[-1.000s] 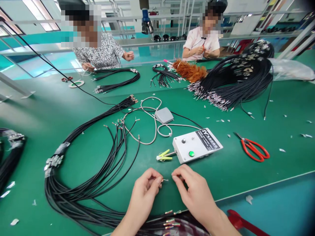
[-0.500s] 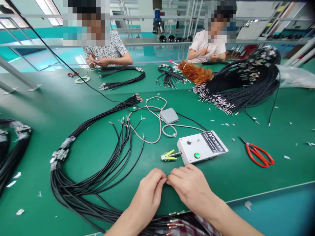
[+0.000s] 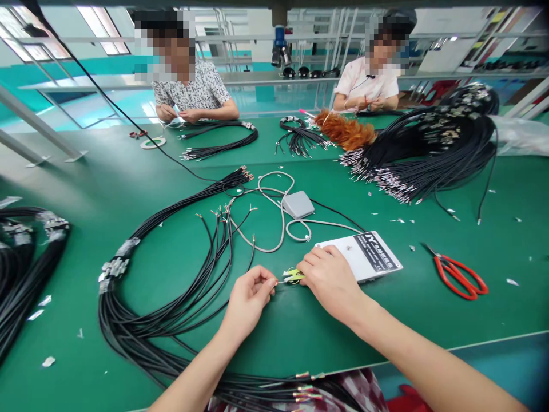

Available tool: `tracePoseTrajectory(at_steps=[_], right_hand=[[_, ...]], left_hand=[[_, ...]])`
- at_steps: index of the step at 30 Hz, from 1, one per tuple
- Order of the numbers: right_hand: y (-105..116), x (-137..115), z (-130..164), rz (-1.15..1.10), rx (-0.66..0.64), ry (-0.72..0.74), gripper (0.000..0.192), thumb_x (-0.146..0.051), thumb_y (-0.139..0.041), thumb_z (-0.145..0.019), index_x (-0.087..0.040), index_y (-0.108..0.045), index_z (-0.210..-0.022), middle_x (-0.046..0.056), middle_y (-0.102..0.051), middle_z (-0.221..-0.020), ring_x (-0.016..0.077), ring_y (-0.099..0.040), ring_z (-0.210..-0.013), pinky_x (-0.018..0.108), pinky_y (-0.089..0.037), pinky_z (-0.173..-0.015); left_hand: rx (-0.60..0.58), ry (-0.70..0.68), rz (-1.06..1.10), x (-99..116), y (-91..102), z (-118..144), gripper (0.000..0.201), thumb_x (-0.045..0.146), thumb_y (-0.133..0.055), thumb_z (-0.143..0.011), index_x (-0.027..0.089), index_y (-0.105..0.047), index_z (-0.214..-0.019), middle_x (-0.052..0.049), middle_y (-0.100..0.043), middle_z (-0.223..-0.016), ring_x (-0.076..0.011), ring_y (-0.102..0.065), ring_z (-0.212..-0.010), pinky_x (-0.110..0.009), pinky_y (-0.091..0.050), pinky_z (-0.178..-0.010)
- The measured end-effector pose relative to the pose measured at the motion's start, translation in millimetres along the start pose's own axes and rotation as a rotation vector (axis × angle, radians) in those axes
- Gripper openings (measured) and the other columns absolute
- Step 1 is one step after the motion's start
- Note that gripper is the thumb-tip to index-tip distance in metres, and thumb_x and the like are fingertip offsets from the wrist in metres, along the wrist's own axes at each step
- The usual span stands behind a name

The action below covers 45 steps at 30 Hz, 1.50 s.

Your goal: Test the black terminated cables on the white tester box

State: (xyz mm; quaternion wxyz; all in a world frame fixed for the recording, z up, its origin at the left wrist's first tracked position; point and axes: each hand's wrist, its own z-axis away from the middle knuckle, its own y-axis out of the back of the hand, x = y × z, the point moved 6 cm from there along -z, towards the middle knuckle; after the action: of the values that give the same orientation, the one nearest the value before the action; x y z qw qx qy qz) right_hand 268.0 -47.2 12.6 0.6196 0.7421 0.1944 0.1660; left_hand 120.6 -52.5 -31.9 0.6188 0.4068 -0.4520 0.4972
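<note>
My left hand [image 3: 251, 300] pinches a thin wire end [image 3: 278, 281] between thumb and fingertips; the rest of that wire is hidden behind the hand. My right hand [image 3: 328, 280] closes its fingers on the yellow-green clip [image 3: 294, 276] at the front of a white control box [image 3: 377, 257] with a black label. The wire tip meets the clip's jaws or lies very close to them; I cannot tell which. A curved bundle of black cables [image 3: 141, 320] runs left of my hands, and several stripped ends fan out at its middle.
Red-handled scissors [image 3: 461, 277] lie right of the box. Behind it sit a grey pedal [image 3: 298, 204] and its looped cord. A large black cable pile [image 3: 429, 143] and an orange fluffy duster [image 3: 345, 130] are farther back. Two people work across the table.
My hands, earlier together in front of the box, have moved apart and forward. The right one has taken hold of the clip, and the left has brought a wire end up to it.
</note>
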Motion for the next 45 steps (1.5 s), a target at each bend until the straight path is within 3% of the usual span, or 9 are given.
tracePoseTrajectory(at_steps=[18, 25, 27, 30, 34, 39, 45], right_hand=[[0.0, 2.3, 0.5, -0.026, -0.014, -0.009, 0.012, -0.013, -0.07, -0.082, -0.019, -0.065, -0.072, 0.001, -0.068, -0.075, 0.0195, -0.057, -0.08, 0.037, -0.03, -0.079], [4.5, 0.6, 0.5, -0.052, -0.006, -0.008, 0.009, -0.021, -0.073, -0.082, -0.018, -0.065, -0.081, 0.004, -0.071, -0.084, 0.0221, -0.06, -0.087, 0.04, -0.032, -0.083], [12.0, 4.9, 9.0, -0.105, 0.053, -0.003, 0.014, -0.028, -0.073, -0.084, -0.019, -0.065, -0.092, 0.004, -0.072, -0.097, 0.0231, -0.06, -0.097, 0.041, -0.032, -0.088], [29.0, 22.7, 39.4, -0.236, 0.284, -0.067, 0.018, -0.026, -0.064, -0.091, -0.022, -0.063, -0.108, 0.003, -0.071, -0.114, 0.022, -0.06, -0.109, 0.04, -0.034, -0.094], [34.8, 46.3, 97.0, -0.29, 0.568, -0.246, 0.014, -0.014, -0.054, -0.093, -0.022, -0.06, -0.103, 0.005, -0.071, -0.115, 0.0223, -0.059, -0.112, 0.04, -0.039, -0.096], [14.7, 31.4, 117.0, -0.281, 0.505, -0.232, 0.016, -0.008, -0.052, -0.092, -0.022, -0.057, -0.097, 0.005, -0.068, -0.124, 0.0249, -0.055, -0.118, 0.043, -0.038, -0.097], [10.2, 26.9, 110.4, -0.161, 0.594, -0.259, 0.018, -0.006, -0.054, -0.09, -0.024, -0.056, -0.088, -0.001, -0.075, -0.111, 0.025, -0.061, -0.108, 0.048, -0.033, -0.1]], left_hand=[[0.055, -0.072, -0.156, -3.9, -9.9, -15.4, 0.02, 0.036, -0.059, -0.076, 0.018, -0.053, -0.067, 0.003, -0.053, -0.057, -0.0114, -0.046, -0.05, -0.021, -0.033, -0.048], [0.073, -0.086, -0.21, -5.2, -9.6, -15.6, 0.018, 0.034, -0.057, -0.076, 0.019, -0.053, -0.068, 0.004, -0.052, -0.056, -0.0116, -0.046, -0.048, -0.021, -0.032, -0.048], [0.076, -0.089, -0.218, -4.6, -9.4, -15.3, 0.018, 0.034, -0.057, -0.076, 0.019, -0.053, -0.067, 0.004, -0.052, -0.057, -0.0118, -0.046, -0.048, -0.021, -0.032, -0.048], [0.075, -0.09, -0.219, -2.9, -9.6, -14.4, 0.017, 0.034, -0.058, -0.076, 0.02, -0.054, -0.067, 0.004, -0.052, -0.056, -0.0121, -0.045, -0.048, -0.021, -0.031, -0.047], [0.071, -0.094, -0.206, -1.1, -9.4, -13.4, 0.017, 0.034, -0.058, -0.075, 0.02, -0.055, -0.067, 0.003, -0.052, -0.057, -0.0129, -0.045, -0.05, -0.022, -0.032, -0.047], [0.064, -0.099, -0.214, -0.1, -9.6, -12.6, 0.017, 0.034, -0.057, -0.077, 0.02, -0.056, -0.068, 0.003, -0.053, -0.058, -0.0138, -0.046, -0.052, -0.022, -0.034, -0.05], [0.094, -0.107, -0.238, 1.1, -4.5, -9.5, 0.014, 0.03, -0.058, -0.074, 0.02, -0.056, -0.065, 0.003, -0.053, -0.057, -0.0142, -0.048, -0.053, -0.023, -0.035, -0.051]])
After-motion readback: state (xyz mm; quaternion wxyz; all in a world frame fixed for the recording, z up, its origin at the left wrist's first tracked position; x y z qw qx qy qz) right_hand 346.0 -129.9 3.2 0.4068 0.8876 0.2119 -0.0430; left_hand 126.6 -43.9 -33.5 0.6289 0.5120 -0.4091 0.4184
